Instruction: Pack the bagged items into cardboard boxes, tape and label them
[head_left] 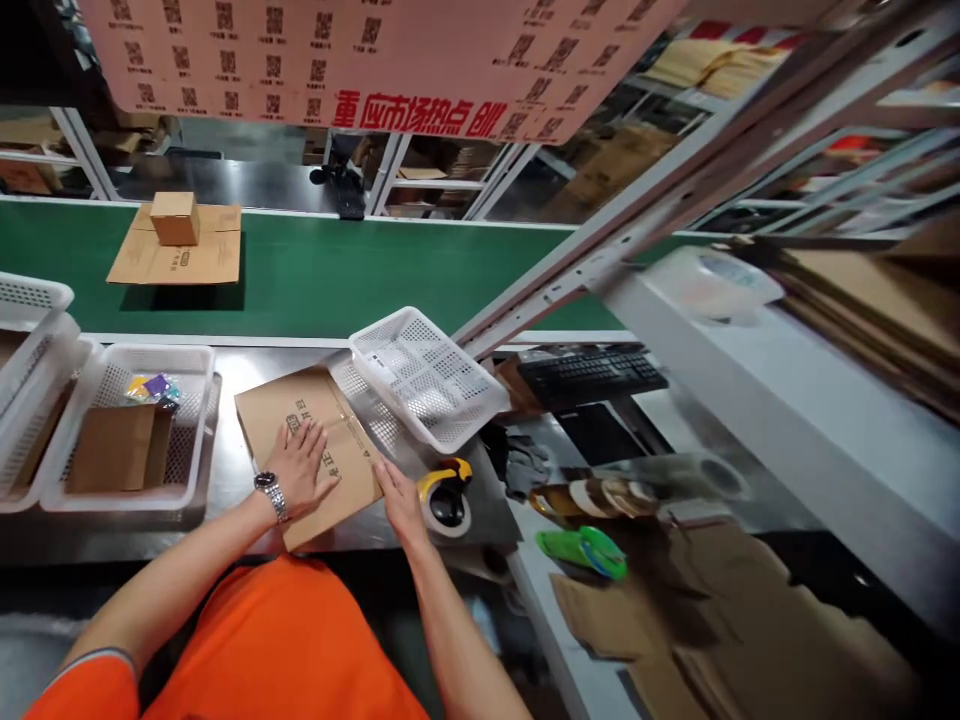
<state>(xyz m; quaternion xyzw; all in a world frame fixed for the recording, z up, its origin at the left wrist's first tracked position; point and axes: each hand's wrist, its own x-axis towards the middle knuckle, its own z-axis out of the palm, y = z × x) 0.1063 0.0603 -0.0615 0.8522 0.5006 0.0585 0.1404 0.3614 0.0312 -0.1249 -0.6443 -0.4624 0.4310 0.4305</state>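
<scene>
A flat brown cardboard box [330,493] with printed characters lies at an angle on the metal table in front of me. My left hand [298,468], with a watch at the wrist, rests flat on its top, fingers spread. At the box's right edge, my right hand [400,500] grips the corner, its fingers partly hidden. Just right of that hand sits a yellow and black tape dispenser [448,497]. An empty white perforated basket [427,375] stands behind the box, slightly tilted.
On the left, a white basket [206,440] holds a cardboard box and small colourful packets. A green conveyor belt [337,265] runs behind, carrying a flat carton [217,255] with a small box [175,218] on it. A slanted metal post [555,270] and keyboard [592,372] are at right.
</scene>
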